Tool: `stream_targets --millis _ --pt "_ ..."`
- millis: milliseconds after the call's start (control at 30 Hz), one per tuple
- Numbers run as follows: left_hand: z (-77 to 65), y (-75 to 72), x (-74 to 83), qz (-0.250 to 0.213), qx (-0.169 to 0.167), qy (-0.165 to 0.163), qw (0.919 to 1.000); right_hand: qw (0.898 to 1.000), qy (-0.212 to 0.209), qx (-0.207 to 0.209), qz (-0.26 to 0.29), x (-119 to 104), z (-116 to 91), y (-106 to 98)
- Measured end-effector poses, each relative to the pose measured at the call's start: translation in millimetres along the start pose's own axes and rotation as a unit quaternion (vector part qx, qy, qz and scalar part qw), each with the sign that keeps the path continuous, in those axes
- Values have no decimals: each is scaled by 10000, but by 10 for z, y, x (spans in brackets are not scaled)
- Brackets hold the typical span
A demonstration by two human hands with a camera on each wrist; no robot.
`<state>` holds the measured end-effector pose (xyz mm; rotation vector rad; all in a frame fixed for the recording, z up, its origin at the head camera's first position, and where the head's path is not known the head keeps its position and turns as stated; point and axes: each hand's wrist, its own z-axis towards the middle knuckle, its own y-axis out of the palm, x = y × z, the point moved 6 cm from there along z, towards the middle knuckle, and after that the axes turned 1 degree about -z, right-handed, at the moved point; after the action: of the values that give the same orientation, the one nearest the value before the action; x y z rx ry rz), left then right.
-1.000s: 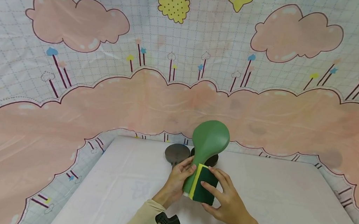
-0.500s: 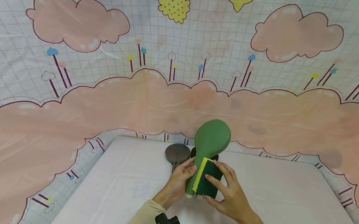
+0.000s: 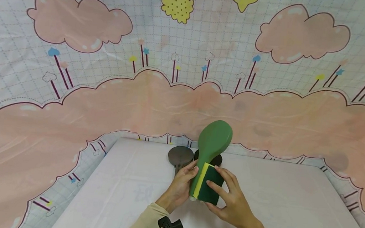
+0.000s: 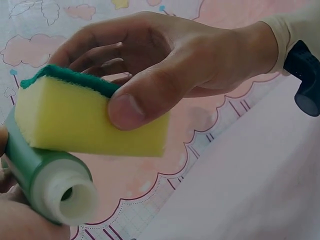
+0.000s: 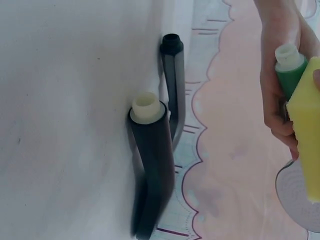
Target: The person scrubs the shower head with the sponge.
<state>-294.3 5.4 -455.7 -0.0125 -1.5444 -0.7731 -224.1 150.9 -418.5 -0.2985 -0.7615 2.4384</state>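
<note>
My left hand grips the handle of a green handheld shower head, lifted over the table with its head tilted up and away. Its pale threaded end points toward me in the left wrist view. Against the handle's right side lies a yellow sponge with a dark green scouring layer. My right hand pinches this sponge, thumb on the yellow side and fingers over the green in the left wrist view. The right wrist view shows part of the shower head's round spray face.
Two more shower heads lie on the white table behind my hands: a grey one and a black one, partly hidden by the green one. A patterned cloth hangs behind and around the table.
The sponge slid up along the handle, then came partly back down with my right hand. The shower head turned slightly, while my left hand kept its grip.
</note>
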Motion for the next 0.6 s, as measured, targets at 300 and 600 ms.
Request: stream_targets --millis 300,600 --pt "-5 12 -25 -38 -8 -49 10000 9995 -121 267 -127 45 61 -61" --pt "-25 35 -36 -52 -105 -94 9999 9985 -102 505 -196 126 120 -160"
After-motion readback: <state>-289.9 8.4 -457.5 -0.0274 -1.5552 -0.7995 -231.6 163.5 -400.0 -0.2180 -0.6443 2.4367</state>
